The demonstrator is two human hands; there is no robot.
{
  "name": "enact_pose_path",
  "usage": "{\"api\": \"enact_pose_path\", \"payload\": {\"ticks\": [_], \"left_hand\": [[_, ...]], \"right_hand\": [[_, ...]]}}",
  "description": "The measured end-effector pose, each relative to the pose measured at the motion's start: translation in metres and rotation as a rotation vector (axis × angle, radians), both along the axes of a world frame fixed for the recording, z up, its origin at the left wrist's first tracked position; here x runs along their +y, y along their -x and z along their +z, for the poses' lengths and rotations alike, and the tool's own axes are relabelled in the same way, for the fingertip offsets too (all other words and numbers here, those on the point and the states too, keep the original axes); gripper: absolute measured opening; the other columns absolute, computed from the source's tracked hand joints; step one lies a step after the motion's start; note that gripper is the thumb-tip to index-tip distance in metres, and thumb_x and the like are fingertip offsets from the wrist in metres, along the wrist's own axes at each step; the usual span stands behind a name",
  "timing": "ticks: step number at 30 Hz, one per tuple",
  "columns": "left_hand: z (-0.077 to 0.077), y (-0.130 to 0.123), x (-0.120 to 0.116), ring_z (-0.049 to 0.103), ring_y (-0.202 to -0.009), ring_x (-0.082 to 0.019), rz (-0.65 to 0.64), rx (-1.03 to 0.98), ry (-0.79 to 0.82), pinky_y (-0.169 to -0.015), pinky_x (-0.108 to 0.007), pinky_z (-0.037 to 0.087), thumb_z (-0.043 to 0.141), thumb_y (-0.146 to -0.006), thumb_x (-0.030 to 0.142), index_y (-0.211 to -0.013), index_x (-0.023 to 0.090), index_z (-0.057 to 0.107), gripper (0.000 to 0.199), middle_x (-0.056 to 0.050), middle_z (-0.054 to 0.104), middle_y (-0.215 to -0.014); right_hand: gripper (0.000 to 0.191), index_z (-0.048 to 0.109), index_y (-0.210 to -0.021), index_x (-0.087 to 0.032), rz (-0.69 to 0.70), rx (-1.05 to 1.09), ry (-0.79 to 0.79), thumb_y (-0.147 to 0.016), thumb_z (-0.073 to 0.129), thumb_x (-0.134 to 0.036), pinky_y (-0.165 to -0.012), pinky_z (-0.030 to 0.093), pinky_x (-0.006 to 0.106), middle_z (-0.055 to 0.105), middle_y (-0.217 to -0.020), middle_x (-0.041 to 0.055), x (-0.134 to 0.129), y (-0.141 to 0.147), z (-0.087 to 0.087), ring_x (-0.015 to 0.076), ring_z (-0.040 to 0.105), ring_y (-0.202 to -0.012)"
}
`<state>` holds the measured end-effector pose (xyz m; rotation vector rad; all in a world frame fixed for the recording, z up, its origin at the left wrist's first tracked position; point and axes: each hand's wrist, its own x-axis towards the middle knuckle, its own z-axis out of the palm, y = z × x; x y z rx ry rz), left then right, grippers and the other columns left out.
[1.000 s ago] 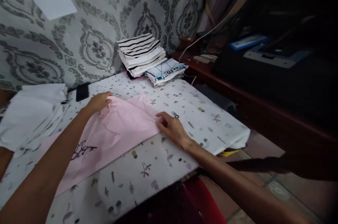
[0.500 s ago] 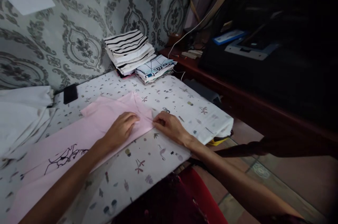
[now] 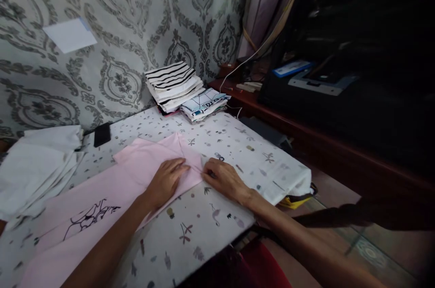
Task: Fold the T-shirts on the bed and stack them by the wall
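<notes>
A pink T-shirt with a black line drawing lies spread on the padded, patterned cloth, one part folded over near the neck end. My left hand rests on top of that folded part, its fingers stretched out and slightly apart. At the shirt's right corner, my right hand has its fingers curled and pinches the pink fabric's edge. Both hands are close together, and my left forearm covers part of the shirt's lower side.
Behind the shirt stand a stack of folded striped and white clothes and a lower folded pile. A black phone lies near the wall, beside rumpled white clothes. A dark red wooden cabinet borders the right.
The camera view has tilted up, so everything sits lower and a little to the right. The fingers of my left hand are more spread; my right hand keeps its pinch on the shirt.
</notes>
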<state>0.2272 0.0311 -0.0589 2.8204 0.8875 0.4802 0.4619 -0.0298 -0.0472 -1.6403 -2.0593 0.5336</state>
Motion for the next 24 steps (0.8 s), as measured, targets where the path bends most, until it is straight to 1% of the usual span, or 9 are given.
{"api": "enact_pose_path", "payload": {"ticks": [3,6,9,11,13,15,18,20,24], "left_hand": [[0.000,0.001,0.000,0.054,-0.128,-0.024,-0.004,-0.021,0.034,-0.108,-0.048,0.045,0.036,-0.100,0.018,-0.127,0.021,0.062,0.038,-0.011,0.061,-0.138],[0.006,0.005,0.010,0.055,-0.125,-0.023,0.015,-0.068,0.105,-0.108,-0.044,0.045,0.038,-0.100,0.021,-0.128,0.022,0.061,0.036,-0.009,0.062,-0.134],[0.016,0.014,0.033,0.055,-0.123,-0.023,0.128,-0.092,0.116,-0.107,-0.043,0.046,0.038,-0.098,0.022,-0.129,0.021,0.059,0.037,-0.010,0.062,-0.132],[0.021,0.019,0.053,0.053,-0.123,-0.025,0.180,-0.056,0.097,-0.107,-0.045,0.044,0.038,-0.098,0.023,-0.126,0.021,0.060,0.036,-0.010,0.062,-0.131],[0.023,0.022,0.071,0.050,-0.126,-0.026,0.169,0.013,0.088,-0.107,-0.048,0.042,0.041,-0.097,0.025,-0.122,0.022,0.062,0.033,-0.009,0.060,-0.131],[0.022,0.021,0.083,0.046,-0.129,-0.028,0.122,0.074,0.085,-0.108,-0.049,0.041,0.044,-0.095,0.026,-0.113,0.022,0.064,0.027,-0.009,0.058,-0.132],[0.023,0.017,0.089,0.048,-0.123,-0.027,0.060,0.100,0.082,-0.105,-0.046,0.042,0.045,-0.092,0.023,-0.094,0.021,0.061,0.016,-0.010,0.060,-0.122],[0.026,0.015,0.087,0.051,-0.116,-0.026,0.050,0.070,0.074,-0.101,-0.044,0.043,0.043,-0.092,0.020,-0.086,0.021,0.056,0.014,-0.010,0.062,-0.113],[0.037,0.010,0.085,0.054,-0.105,-0.025,0.114,-0.008,0.030,-0.094,-0.042,0.045,0.042,-0.092,0.019,-0.086,0.022,0.052,0.012,-0.009,0.061,-0.105]], "right_hand": [[0.009,0.061,-0.080,-0.019,0.005,0.035,0.021,-0.089,0.058,-0.019,-0.068,0.037,0.027,0.063,-0.084,0.0025,0.003,-0.001,-0.001,0.0141,0.054,-0.073],[0.006,0.062,-0.081,-0.019,-0.004,0.074,0.053,-0.086,0.058,-0.017,-0.069,0.038,0.027,0.064,-0.084,0.0022,0.005,-0.002,-0.002,0.0144,0.055,-0.075],[0.005,0.062,-0.081,-0.020,-0.021,0.100,0.077,-0.085,0.058,-0.018,-0.068,0.038,0.027,0.065,-0.083,0.0019,0.006,-0.001,-0.003,0.0144,0.056,-0.074],[0.006,0.062,-0.081,-0.020,-0.034,0.112,0.085,-0.085,0.058,-0.018,-0.067,0.038,0.027,0.065,-0.082,0.0019,0.006,0.000,-0.002,0.0143,0.055,-0.073],[0.007,0.062,-0.080,-0.019,-0.040,0.122,0.093,-0.085,0.057,-0.019,-0.067,0.038,0.027,0.065,-0.081,0.0018,0.005,0.000,-0.001,0.0143,0.055,-0.072],[0.009,0.062,-0.079,-0.019,-0.038,0.133,0.100,-0.086,0.057,-0.020,-0.067,0.037,0.027,0.064,-0.080,0.0016,0.004,0.000,0.001,0.0143,0.055,-0.071],[0.009,0.062,-0.078,-0.020,-0.046,0.154,0.113,-0.086,0.058,-0.022,-0.065,0.036,0.027,0.063,-0.076,0.0007,0.004,-0.001,0.003,0.0141,0.054,-0.069],[0.009,0.062,-0.078,-0.020,-0.059,0.166,0.122,-0.086,0.058,-0.022,-0.064,0.036,0.027,0.062,-0.074,0.0001,0.005,-0.001,0.003,0.0139,0.053,-0.068],[0.011,0.061,-0.076,-0.020,-0.097,0.168,0.124,-0.086,0.058,-0.022,-0.064,0.036,0.027,0.063,-0.074,0.0000,0.008,0.001,0.004,0.0141,0.053,-0.068]]}}
